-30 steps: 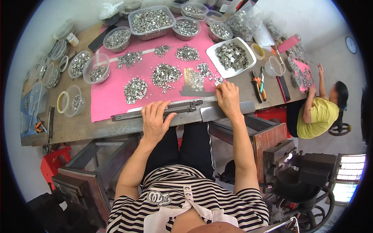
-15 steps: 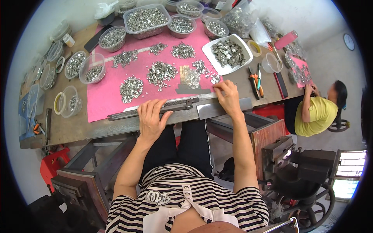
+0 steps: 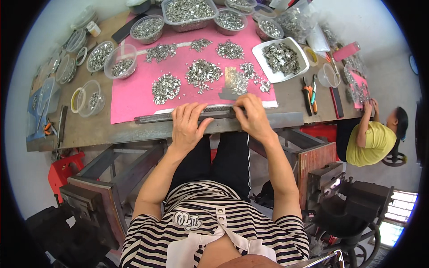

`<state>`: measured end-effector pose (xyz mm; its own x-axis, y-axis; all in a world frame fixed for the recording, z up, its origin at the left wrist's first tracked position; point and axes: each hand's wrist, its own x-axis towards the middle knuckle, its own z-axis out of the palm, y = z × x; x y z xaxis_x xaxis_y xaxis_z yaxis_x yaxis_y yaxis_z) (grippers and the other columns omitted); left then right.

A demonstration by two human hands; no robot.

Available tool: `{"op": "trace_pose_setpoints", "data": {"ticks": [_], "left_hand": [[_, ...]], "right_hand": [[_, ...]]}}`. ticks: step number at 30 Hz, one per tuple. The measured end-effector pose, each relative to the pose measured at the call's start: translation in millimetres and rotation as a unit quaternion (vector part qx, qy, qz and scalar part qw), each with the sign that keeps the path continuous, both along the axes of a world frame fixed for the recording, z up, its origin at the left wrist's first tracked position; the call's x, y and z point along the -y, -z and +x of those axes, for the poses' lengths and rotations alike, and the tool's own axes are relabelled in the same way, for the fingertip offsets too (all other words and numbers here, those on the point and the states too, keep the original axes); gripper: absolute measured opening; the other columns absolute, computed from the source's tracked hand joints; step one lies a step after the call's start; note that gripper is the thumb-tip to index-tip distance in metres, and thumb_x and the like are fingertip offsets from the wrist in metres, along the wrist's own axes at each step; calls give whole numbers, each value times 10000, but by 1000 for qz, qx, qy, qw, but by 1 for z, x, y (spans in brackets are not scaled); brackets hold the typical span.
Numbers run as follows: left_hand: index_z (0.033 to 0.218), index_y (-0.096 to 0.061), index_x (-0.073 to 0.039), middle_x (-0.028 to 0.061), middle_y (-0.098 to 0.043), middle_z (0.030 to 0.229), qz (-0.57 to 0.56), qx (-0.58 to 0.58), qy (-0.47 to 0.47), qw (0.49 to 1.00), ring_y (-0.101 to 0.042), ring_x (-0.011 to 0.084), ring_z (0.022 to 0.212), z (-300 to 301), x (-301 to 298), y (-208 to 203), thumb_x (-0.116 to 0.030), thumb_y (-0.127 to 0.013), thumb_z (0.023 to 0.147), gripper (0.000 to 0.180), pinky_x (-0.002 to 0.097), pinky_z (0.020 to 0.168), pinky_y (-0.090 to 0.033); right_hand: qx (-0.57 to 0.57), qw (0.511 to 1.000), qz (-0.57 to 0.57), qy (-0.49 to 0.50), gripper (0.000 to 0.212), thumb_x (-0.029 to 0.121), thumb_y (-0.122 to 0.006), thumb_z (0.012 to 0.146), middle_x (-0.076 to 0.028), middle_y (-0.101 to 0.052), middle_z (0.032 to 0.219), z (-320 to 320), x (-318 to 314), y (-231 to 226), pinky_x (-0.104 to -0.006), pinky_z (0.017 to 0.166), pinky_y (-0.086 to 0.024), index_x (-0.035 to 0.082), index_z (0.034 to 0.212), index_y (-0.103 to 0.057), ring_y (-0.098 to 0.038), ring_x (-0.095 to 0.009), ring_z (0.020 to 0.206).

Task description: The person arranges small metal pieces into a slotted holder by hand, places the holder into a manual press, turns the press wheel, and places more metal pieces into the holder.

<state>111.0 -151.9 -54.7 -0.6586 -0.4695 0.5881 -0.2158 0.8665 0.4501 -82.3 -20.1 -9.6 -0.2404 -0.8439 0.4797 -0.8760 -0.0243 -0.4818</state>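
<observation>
A long dark metal bar (image 3: 154,118) with a row of small notches lies along the front edge of a pink mat (image 3: 127,100). My left hand (image 3: 187,127) curls its fingers over the bar's middle, thumb on the near side. At the bar's right end, my right hand (image 3: 253,118) is closed with thumb and bent fingers on a dark block there; the fingertips partly hide it. Just beyond lie a small gold-and-silver plate of fine pieces (image 3: 237,80) and a flat grey strip (image 3: 227,95). Several heaps of small silvery metal pieces (image 3: 203,73) spread over the mat.
A white square dish (image 3: 304,67) of metal pieces stands right, near orange-handled pliers (image 3: 307,96) and a red-and-black bar (image 3: 336,102). Clear tubs (image 3: 190,23) of pieces line the back. A flat metal strip (image 3: 286,119) lies on the front edge. A co-worker (image 3: 373,140) sits at far right.
My right hand has moved left, from the mat's right corner to the bar's right end. My left hand stays on the bar. The whole view has shifted slightly.
</observation>
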Motion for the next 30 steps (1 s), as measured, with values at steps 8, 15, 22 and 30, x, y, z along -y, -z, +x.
{"op": "trace_pose_setpoints", "data": {"ticks": [8, 15, 22, 30], "left_hand": [[1217, -646, -73, 88, -643, 1126, -2, -16, 5, 1000, -577, 283, 1060, 0, 1, -1, -273, -831, 793, 504, 427, 959, -398], [1214, -646, -72, 90, -646, 1125, 1, -20, 5, 1000, -580, 286, 1063, -1, 0, -1, -265, -834, 789, 503, 428, 961, -399], [1211, -651, -69, 79, -640, 1138, 11, -17, 9, 1000, -572, 287, 1076, -1, -1, -1, -258, -809, 812, 469, 443, 976, -399], [1211, -658, -68, 93, -633, 1127, 6, -16, 7, 1000, -571, 294, 1073, 0, -1, -2, -260, -812, 812, 469, 447, 971, -397]], "right_hand": [[-61, 998, 11, -29, 198, -8, -716, 796, -105, -597, 971, 13, 11, 8, -406, 815, -432, 28, 950, -596, -573, -306, 908], [-123, 992, 19, -32, 137, 30, -684, 840, -99, -580, 943, 14, 10, 7, -401, 818, -441, 27, 952, -605, -570, -292, 902], [36, 994, -56, 89, 126, -48, -676, 859, -133, -673, 940, -15, -15, 10, -409, 829, -500, 6, 973, -666, -646, -328, 907], [-17, 975, -22, 220, 94, 26, -687, 874, -109, -618, 909, -63, -31, 23, -430, 803, -463, 53, 964, -695, -601, -320, 902]]}}
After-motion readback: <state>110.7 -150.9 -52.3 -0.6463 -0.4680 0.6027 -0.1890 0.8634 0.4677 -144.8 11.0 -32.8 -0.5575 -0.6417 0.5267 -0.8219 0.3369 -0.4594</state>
